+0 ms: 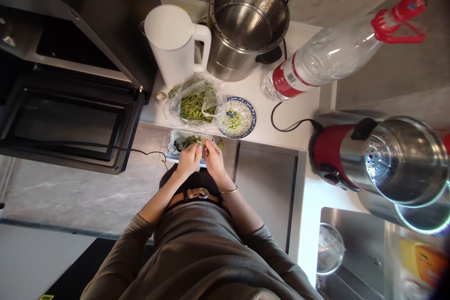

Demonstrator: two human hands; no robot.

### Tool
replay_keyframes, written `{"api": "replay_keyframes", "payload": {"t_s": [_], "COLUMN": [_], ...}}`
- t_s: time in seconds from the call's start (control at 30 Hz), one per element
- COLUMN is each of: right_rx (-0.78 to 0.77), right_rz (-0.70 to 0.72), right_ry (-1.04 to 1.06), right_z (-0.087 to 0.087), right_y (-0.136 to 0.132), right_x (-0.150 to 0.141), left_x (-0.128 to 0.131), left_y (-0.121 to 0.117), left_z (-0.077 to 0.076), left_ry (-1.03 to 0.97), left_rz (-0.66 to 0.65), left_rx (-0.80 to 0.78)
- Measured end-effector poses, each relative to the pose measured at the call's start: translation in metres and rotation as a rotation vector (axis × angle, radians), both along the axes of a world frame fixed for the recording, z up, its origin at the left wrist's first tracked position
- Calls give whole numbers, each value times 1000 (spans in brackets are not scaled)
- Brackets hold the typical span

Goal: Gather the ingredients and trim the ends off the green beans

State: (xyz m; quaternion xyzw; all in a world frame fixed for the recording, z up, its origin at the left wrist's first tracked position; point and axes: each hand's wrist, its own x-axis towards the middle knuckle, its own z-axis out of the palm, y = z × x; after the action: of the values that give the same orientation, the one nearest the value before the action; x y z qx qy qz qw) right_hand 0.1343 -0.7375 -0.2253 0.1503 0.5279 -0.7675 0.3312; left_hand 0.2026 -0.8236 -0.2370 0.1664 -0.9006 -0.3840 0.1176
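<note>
My left hand (190, 159) and my right hand (214, 158) meet in front of my belt, fingers pinched together on a small green edamame pod (202, 142). Below them is a small lined bin (171, 148) with green pod shells (188, 142) inside. On the counter just beyond, a clear plastic bag (172, 111) lies open, full of edamame pods (197, 105). To its right a blue-rimmed plate (251, 108) bears shelled green beans (234, 121) in its middle. The fingertips partly hide the pod.
At the back stand a white pitcher (168, 42) and a steel pot (232, 58). A large plastic bottle (323, 56) is at the right. Further right are a red-and-steel appliance (337, 150) and a sink (355, 262). An oven door (70, 122) hangs open at the left.
</note>
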Motion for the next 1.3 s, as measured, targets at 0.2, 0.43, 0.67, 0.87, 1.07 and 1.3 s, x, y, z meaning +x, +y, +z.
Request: {"api": "replay_keyframes", "payload": {"t_s": [0.2,0.43,0.67,0.87,1.07,1.3], "right_rx": [-95,-122,-35,-84,21,340], "right_rz": [77,159,234,-5,-225,-103], "right_ry": [-326,-359,-226,-164,249,555], "right_z": [-14,-20,-22,-14,-17,-24], "right_y": [1,4,16,33,44,38], "right_x": [-3,0,-5,-44,-103,-120], "left_x": [13,15,10,8,-40,-114], "left_y": [-4,-7,-24,-33,-47,-79], "left_z": [5,9,-2,-22,-10,-18], "left_ry": [-125,-63,3,-103,25,-250], "left_rz": [-230,-162,-20,-14,103,216], "left_rx": [-246,-168,-76,-109,-163,-190]}}
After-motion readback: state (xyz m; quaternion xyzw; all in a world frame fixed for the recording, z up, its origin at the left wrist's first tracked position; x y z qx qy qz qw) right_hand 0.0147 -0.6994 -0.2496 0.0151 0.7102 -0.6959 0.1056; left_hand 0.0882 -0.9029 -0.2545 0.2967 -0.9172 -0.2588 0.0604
